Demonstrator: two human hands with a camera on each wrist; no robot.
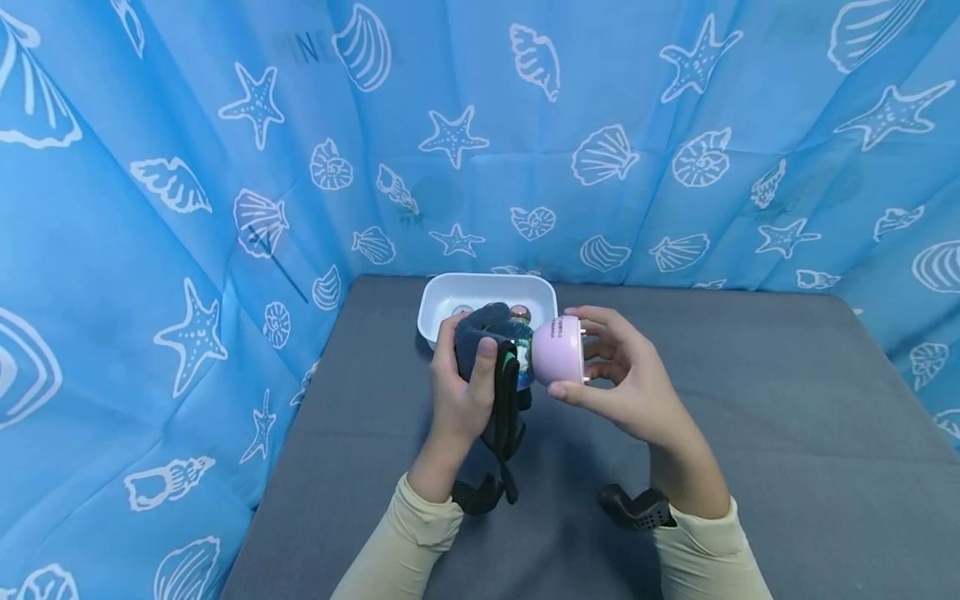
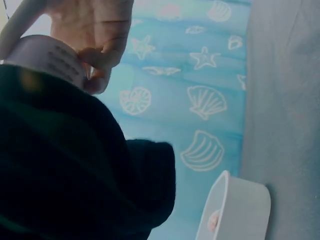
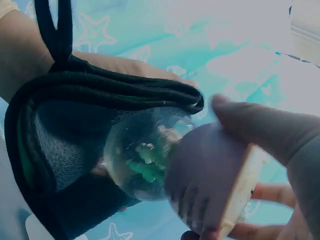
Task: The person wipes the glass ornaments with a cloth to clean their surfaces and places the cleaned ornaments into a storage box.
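My right hand [image 1: 637,383] holds a snow globe by its rounded pink base [image 1: 557,350], thumb on the near side and fingers on the far side. Dark lettering runs across the base. The clear ball [image 3: 142,160], with green and pale figures inside, points left into a folded dark cloth [image 1: 483,325]. My left hand [image 1: 461,400] grips that cloth, its thumb on the near side. In the right wrist view the cloth's dark edges lie above and below the ball. Dark cloth fills much of the left wrist view and hides the ball there.
Behind the hands, a white plastic tub [image 1: 487,286] stands at the back of the grey table [image 1: 750,400], with small round things partly visible in it. A blue curtain [image 1: 480,192] with shell and starfish prints hangs around the table. Black straps or mounts sit at both wrists.
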